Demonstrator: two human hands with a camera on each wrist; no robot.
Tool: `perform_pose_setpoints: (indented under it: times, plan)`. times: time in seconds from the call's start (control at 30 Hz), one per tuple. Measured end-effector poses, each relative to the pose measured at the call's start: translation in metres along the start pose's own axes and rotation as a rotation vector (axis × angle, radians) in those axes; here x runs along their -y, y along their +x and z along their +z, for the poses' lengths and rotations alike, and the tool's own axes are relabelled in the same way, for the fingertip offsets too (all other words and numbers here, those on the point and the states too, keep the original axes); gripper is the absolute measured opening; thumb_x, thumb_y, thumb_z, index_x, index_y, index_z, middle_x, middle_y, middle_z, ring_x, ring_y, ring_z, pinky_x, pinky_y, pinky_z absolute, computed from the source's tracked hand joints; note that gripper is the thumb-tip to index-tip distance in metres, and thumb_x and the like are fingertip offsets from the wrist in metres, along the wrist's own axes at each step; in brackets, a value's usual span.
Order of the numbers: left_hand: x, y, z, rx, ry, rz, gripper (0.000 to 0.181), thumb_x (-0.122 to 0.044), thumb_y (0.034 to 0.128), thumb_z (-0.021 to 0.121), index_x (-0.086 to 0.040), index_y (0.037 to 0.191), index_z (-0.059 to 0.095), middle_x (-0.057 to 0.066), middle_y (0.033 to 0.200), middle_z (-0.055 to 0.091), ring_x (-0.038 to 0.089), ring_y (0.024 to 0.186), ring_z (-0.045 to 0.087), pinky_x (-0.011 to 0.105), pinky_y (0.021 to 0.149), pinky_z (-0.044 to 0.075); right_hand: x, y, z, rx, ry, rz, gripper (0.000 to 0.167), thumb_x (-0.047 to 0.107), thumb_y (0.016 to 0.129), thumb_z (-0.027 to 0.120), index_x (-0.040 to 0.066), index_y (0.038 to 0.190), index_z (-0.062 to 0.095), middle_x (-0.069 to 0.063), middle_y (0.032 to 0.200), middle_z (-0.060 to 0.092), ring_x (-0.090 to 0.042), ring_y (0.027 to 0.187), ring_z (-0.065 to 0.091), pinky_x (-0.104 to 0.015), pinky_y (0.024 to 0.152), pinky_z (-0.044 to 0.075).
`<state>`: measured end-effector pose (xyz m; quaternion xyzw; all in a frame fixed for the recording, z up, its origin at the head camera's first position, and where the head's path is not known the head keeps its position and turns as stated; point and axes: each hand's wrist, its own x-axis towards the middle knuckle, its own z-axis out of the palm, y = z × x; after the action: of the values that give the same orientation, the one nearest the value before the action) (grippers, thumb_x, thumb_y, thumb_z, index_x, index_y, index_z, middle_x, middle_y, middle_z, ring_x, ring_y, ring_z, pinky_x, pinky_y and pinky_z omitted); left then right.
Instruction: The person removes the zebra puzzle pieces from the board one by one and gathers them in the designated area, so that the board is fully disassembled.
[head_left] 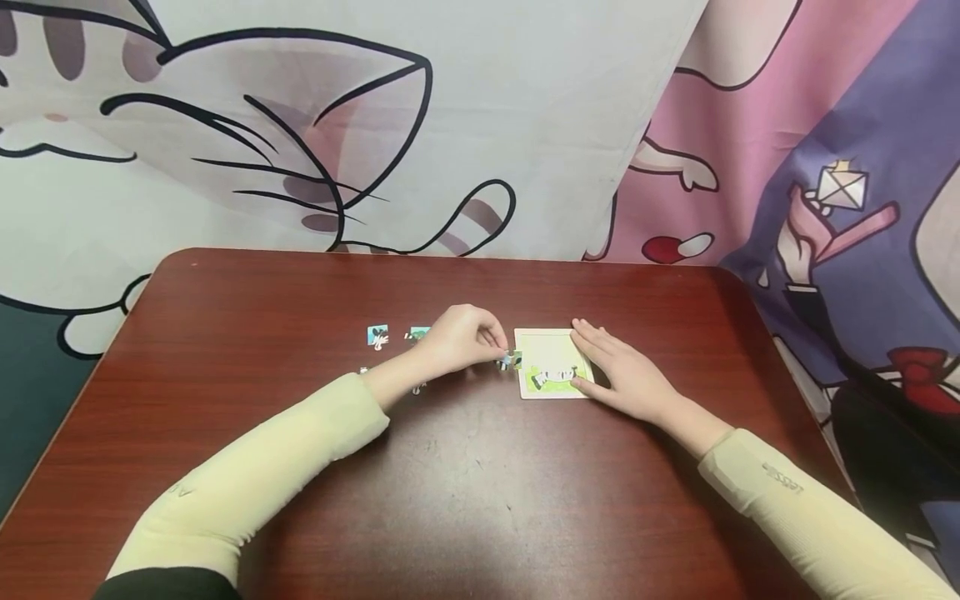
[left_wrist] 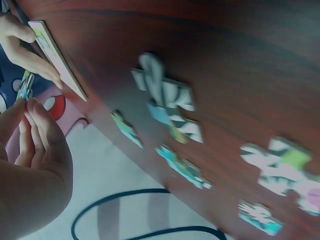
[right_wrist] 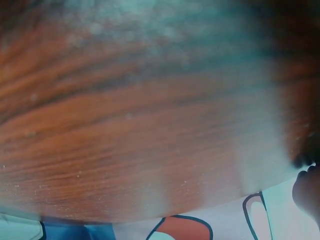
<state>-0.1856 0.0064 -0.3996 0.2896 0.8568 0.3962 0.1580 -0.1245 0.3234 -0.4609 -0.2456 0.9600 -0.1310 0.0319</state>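
Note:
My left hand (head_left: 465, 340) pinches a small jigsaw puzzle piece (head_left: 512, 361) between thumb and fingers, at the left edge of a puzzle board (head_left: 543, 342). The same puzzle piece (left_wrist: 25, 86) shows edge-on in the left wrist view. On the board, a green strip with black-and-white striped shapes runs along the lower part; the upper part is pale. My right hand (head_left: 626, 371) rests with straight, spread fingers on the board's right edge. Only a dark bit of the right hand (right_wrist: 307, 192) appears in the right wrist view.
Several loose puzzle pieces lie left of the board, among them a blue-edged piece (head_left: 378, 336), a green-blue piece (head_left: 418, 332) partly behind the left hand, and striped pieces (left_wrist: 277, 167). They rest on a reddish-brown wooden table (head_left: 480, 492). Printed cloth (head_left: 525, 100) hangs behind the table.

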Motion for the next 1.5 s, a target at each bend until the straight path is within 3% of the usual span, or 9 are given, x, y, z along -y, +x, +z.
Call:
perform_pose_setpoints:
  times: [0.43, 0.77, 1.27, 1.5]
  plan:
    - [0.032, -0.023, -0.018, 0.004, 0.014, -0.051, 0.005, -0.009, 0.0886, 0.083, -0.007, 0.086, 0.079, 0.006, 0.084, 0.080, 0.013, 0.077, 0.075, 0.027, 0.076, 0.062, 0.000, 0.002, 0.000, 0.006, -0.010, -0.001, 0.085, 0.044, 0.097, 0.074, 0.002, 0.163, 0.038, -0.013, 0.174, 0.032, -0.032, 0.162, 0.031, -0.047, 0.132, 0.028]
    - [0.044, -0.030, -0.014, 0.012, 0.035, -0.095, 0.006, -0.009, 0.0890, 0.082, -0.008, 0.084, 0.079, 0.006, 0.082, 0.080, 0.014, 0.077, 0.073, 0.028, 0.076, 0.060, 0.000, 0.003, -0.001, 0.005, -0.013, -0.010, 0.085, 0.043, 0.097, 0.073, 0.001, 0.162, 0.039, -0.015, 0.173, 0.033, -0.033, 0.161, 0.032, -0.048, 0.131, 0.028]
    - [0.047, -0.029, -0.010, 0.007, 0.147, -0.109, 0.005, -0.010, 0.0900, 0.078, -0.010, 0.085, 0.077, 0.003, 0.084, 0.078, 0.015, 0.080, 0.072, 0.030, 0.080, 0.061, -0.001, 0.001, 0.001, -0.006, -0.007, -0.017, 0.084, 0.041, 0.097, 0.074, 0.000, 0.161, 0.039, -0.015, 0.173, 0.033, -0.033, 0.161, 0.033, -0.047, 0.132, 0.027]
    - [0.048, -0.028, -0.010, 0.011, 0.146, -0.114, 0.005, -0.010, 0.0902, 0.079, -0.009, 0.086, 0.077, 0.004, 0.084, 0.078, 0.016, 0.081, 0.072, 0.031, 0.080, 0.061, -0.001, 0.000, 0.001, -0.018, -0.009, -0.027, 0.083, 0.040, 0.097, 0.074, -0.001, 0.161, 0.040, -0.017, 0.172, 0.035, -0.035, 0.160, 0.034, -0.047, 0.132, 0.028]
